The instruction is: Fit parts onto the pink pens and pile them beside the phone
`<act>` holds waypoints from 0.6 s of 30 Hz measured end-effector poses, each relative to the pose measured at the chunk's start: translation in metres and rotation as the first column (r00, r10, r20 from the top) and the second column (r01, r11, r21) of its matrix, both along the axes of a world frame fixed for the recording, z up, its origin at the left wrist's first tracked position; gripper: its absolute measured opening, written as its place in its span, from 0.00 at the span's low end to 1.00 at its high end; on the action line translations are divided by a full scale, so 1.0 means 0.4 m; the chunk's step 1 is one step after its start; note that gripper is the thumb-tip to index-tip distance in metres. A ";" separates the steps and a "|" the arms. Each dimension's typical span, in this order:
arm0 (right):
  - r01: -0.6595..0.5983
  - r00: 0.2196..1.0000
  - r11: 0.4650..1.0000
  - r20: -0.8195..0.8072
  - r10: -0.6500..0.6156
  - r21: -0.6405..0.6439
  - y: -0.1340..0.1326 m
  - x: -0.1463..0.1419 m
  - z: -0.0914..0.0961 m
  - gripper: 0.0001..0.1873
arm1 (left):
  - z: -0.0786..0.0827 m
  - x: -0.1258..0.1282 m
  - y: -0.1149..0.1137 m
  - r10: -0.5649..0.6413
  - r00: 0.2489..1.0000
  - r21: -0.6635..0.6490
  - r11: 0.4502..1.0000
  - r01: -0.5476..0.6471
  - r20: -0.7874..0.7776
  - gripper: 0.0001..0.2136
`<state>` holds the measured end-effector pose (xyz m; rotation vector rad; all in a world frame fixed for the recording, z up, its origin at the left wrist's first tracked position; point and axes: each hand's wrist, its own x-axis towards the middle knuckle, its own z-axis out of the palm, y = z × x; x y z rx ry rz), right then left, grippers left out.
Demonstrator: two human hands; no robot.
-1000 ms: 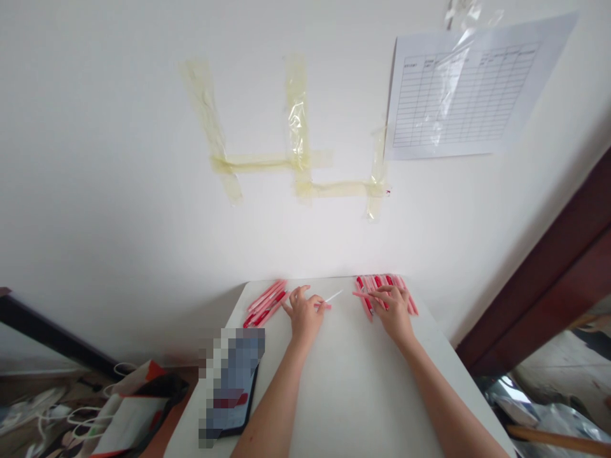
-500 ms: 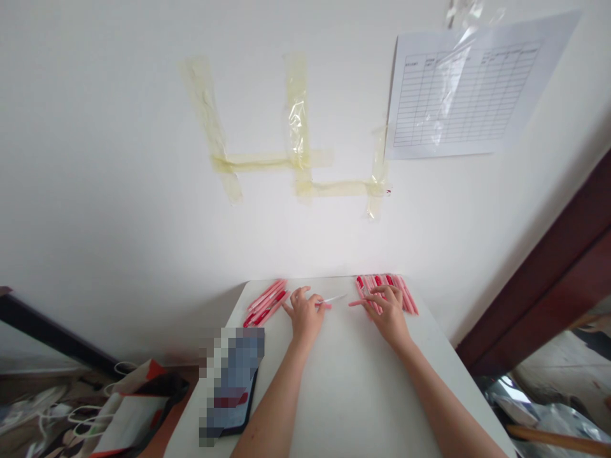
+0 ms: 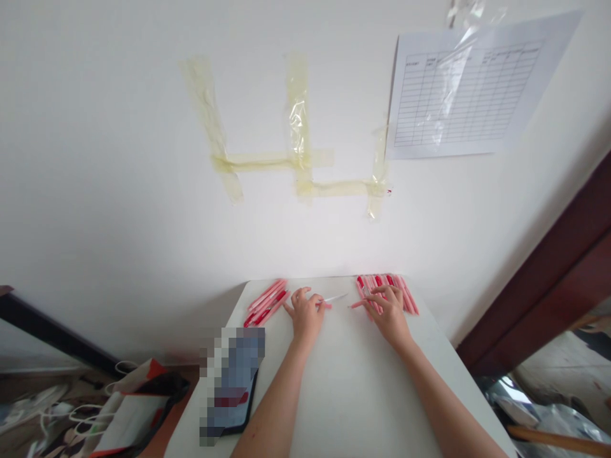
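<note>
My left hand [image 3: 305,313] pinches a thin white refill with a red end [image 3: 333,299], its tip pointing right. My right hand [image 3: 389,312] is closed on a pink pen barrel [image 3: 357,304] whose end points left toward the refill; the two tips are a short gap apart. A row of several pink and red pens [image 3: 387,287] lies under and behind my right hand. A second bunch of pink pens [image 3: 265,303] lies left of my left hand. All rest on a white table [image 3: 353,388].
A dark phone-like device [image 3: 231,381], blurred, lies at the table's left edge. A white wall with tape strips [image 3: 296,152] and a taped printed sheet [image 3: 470,89] rises behind. Bags and cables [image 3: 119,413] cover the floor at left; a dark wooden frame [image 3: 548,273] stands at right.
My right hand lifted one pink barrel off the row and moved it left toward the refill. My left hand tilted the refill down toward it.
</note>
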<state>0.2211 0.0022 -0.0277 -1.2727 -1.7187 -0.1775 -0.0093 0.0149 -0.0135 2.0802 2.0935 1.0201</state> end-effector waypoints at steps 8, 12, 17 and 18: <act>0.035 0.999 0.999 -0.012 -0.035 0.021 0.004 0.011 -0.005 0.10 | 0.002 -0.001 -0.002 -0.007 1.000 0.057 0.998 0.007 0.006 0.04; 0.067 0.998 0.997 -0.002 -0.067 0.041 0.005 0.012 -0.002 0.10 | 0.003 0.001 -0.002 -0.028 0.999 0.072 0.997 0.026 0.023 0.03; 0.089 0.991 0.996 0.095 -0.090 0.021 0.004 -0.006 -0.009 0.08 | 0.001 0.009 -0.005 -0.068 0.997 0.071 0.995 0.066 0.035 0.02; 0.088 0.989 0.996 0.123 -0.087 0.002 0.001 -0.012 -0.009 0.07 | 0.000 0.010 -0.005 -0.075 0.997 0.072 0.995 0.073 0.033 0.02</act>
